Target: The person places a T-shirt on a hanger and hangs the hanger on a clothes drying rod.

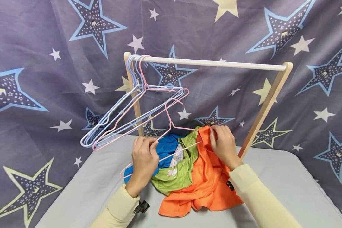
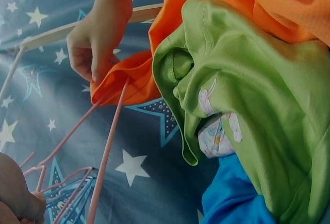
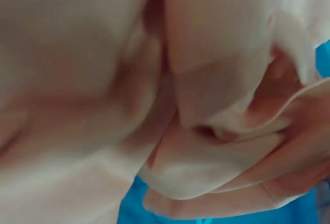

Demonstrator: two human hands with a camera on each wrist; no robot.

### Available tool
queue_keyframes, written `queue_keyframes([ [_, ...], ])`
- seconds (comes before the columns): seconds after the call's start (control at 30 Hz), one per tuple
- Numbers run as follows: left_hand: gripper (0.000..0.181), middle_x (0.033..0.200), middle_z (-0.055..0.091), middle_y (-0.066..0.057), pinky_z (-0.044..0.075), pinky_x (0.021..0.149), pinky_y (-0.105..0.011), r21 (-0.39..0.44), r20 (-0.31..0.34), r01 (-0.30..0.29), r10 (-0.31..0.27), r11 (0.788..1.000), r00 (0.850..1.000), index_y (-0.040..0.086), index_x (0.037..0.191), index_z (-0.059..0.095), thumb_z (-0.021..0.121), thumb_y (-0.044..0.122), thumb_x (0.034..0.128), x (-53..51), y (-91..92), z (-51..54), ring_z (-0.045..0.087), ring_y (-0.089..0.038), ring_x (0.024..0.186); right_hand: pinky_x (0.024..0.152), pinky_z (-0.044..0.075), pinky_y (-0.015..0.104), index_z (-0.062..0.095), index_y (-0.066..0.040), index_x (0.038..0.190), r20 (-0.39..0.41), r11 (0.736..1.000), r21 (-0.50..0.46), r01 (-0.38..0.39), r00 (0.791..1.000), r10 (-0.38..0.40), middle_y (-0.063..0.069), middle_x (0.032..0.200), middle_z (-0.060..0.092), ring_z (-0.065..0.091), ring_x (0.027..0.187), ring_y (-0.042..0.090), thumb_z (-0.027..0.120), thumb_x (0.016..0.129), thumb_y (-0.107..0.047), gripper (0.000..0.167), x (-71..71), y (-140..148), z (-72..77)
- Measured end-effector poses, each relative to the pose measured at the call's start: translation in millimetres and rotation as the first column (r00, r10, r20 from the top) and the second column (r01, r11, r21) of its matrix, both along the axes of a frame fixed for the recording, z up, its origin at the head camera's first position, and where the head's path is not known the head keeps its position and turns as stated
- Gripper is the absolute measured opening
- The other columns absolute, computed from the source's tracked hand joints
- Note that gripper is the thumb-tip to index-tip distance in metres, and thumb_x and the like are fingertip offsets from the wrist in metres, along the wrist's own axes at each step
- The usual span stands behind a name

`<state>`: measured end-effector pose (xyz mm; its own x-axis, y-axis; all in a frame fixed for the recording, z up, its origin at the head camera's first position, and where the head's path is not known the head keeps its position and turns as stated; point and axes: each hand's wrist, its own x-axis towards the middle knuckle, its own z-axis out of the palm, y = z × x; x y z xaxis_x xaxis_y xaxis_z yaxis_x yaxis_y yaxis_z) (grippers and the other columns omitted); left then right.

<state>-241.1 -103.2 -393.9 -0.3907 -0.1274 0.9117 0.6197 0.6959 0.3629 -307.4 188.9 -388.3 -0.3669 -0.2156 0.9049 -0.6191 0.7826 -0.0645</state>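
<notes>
Gripping pink hanger [image 1: 171, 124] with left hand [image 1: 144, 156]; pinching edge of orange garment [image 1: 207, 182] with right hand [image 1: 224, 144]. Holding hanger above green garment [image 1: 175, 183], with long axis aslant, lower left to upper right in head view, right end inside orange garment, hook upward, tip rightward.

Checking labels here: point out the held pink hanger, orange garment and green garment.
Pink hanger [image 2: 108, 152]: left wrist view, bottom bar.
Orange garment [image 1: 206, 183]: head view, lower folds.
Green garment [image 2: 268, 95]: left wrist view, central fabric.
</notes>
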Motion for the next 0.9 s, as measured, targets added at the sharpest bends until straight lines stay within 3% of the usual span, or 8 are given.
queue_keyframes([
  [0.13, 0.005, 0.081, 0.061, -0.014, 0.047, 0.071, -0.046, 0.015, -0.014, -0.011, 0.011, 1.0, 1.0, -0.003, 0.088, 0.072, 0.077, -0.003, 0.0856, 0.2, -0.6, 1.4, 0.056, -0.035, 0.08, 0.076, 0.052, 0.048, 0.066, 0.004, 0.103, 0.019, 0.999, 0.032, -0.043, 0.999, 0.042, 0.017, 0.09, 0.067, 0.06, 0.08, 0.035, 0.064, 0.096, -0.002, 0.009, 7.6, -4, -5.5],
  [0.33, 0.005, 0.083, 0.061, -0.015, 0.046, 0.071, -0.044, -0.004, -0.022, 0.018, -0.018, 1.0, 1.0, -0.003, 0.087, 0.071, 0.076, -0.001, 0.0876, 2.7, 3.0, 1.9, 0.054, -0.035, 0.079, 0.076, 0.053, 0.046, 0.064, 0.002, 0.102, 0.066, 0.992, 0.089, -0.09, 0.994, 0.084, 0.014, 0.089, 0.065, 0.062, 0.083, 0.033, 0.067, 0.095, -0.001, 0.008, 16.5, -12, -16.1],
  [0.5, 0.006, 0.082, 0.062, -0.013, 0.044, 0.067, -0.041, -0.017, -0.054, 0.034, -0.034, 0.999, 0.998, -0.002, 0.085, 0.071, 0.076, 0.0, 0.088, 2.6, 2.4, 1.4, 0.053, -0.033, 0.075, 0.073, 0.049, 0.045, 0.067, 0.002, 0.1, 0.053, 0.99, 0.092, -0.106, 0.993, 0.101, 0.014, 0.088, 0.064, 0.057, 0.079, 0.033, 0.066, 0.094, -0.002, 0.007, 14.6, -15, -19.4],
  [0.67, 0.005, 0.081, 0.06, -0.012, 0.042, 0.065, -0.039, -0.038, -0.065, 0.064, -0.067, 0.997, 0.996, -0.001, 0.087, 0.072, 0.076, 0.0, 0.0877, 1.5, -1.6, 3.7, 0.051, -0.031, 0.072, 0.079, 0.046, 0.05, 0.068, 0.004, 0.108, 0.076, 0.997, 0.033, -0.067, 0.995, 0.065, 0.02, 0.102, 0.064, 0.054, 0.089, 0.04, 0.059, 0.09, -0.001, 0.021, 3.7, -4, -10.0],
  [0.77, 0.004, 0.08, 0.059, -0.012, 0.042, 0.064, -0.039, -0.042, -0.074, 0.074, -0.077, 0.996, 0.994, -0.001, 0.088, 0.072, 0.076, 0.001, 0.0882, 1.2, -3.0, 5.4, 0.051, -0.03, 0.072, 0.087, 0.047, 0.053, 0.067, 0.004, 0.11, 0.14, 0.997, 0.062, -0.051, 0.989, 0.042, 0.023, 0.115, 0.061, 0.054, 0.1, 0.042, 0.06, 0.09, -0.002, 0.022, -1.9, 5, 0.5],
  [0.9, 0.005, 0.08, 0.059, -0.012, 0.042, 0.063, -0.039, -0.044, -0.089, 0.082, -0.085, 0.996, 0.992, -0.001, 0.089, 0.072, 0.077, 0.0, 0.0872, 0.7, -3.2, 6.6, 0.051, -0.029, 0.072, 0.099, 0.048, 0.055, 0.068, 0.003, 0.104, 0.238, 0.986, 0.129, -0.102, 0.969, 0.069, 0.024, 0.124, 0.062, 0.057, 0.114, 0.042, 0.067, 0.091, -0.002, 0.014, -7.5, 14, 13.7],
])
